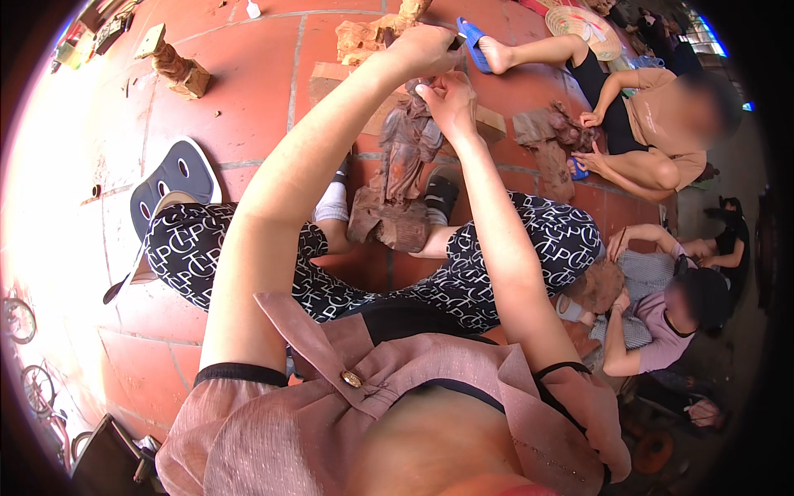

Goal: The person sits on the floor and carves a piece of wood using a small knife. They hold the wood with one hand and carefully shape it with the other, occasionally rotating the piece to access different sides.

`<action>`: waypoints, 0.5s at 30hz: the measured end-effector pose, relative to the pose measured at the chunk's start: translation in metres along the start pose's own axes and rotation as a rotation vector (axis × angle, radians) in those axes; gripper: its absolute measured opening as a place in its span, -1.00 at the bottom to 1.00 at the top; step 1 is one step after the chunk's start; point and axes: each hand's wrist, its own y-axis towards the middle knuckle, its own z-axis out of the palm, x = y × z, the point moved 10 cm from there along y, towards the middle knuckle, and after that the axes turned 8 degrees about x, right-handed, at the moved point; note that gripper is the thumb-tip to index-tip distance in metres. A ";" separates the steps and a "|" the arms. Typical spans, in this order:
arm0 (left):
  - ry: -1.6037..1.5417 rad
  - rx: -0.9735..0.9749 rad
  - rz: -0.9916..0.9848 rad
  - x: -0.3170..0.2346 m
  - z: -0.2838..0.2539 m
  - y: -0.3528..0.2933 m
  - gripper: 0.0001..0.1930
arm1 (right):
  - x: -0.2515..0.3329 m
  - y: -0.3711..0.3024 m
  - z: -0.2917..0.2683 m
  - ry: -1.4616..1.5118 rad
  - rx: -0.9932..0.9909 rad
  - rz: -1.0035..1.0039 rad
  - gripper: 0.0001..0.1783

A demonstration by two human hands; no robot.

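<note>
A dark brown carved wooden figure in draped robes stands between my feet on its rough block-like base. My right hand is closed at the top of the figure, its thumb near the head. Just beyond it my left hand is bent over, fingers closed; a small dark bit shows at its far side, too little of it to name. The fingertips of both hands are largely hidden. Pale wooden blocks lie on the floor behind the figure, alongside a lighter carved piece.
Red floor tiles surround me. A carved wooden stand is at the far left, a dark cap by my left knee. On the right sit two people, one at a reddish carving, one holding a brown piece. A straw hat lies beyond.
</note>
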 end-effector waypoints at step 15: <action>0.070 0.016 0.060 0.009 0.044 0.010 -0.62 | -0.013 -0.019 0.013 0.331 -0.049 0.178 -0.85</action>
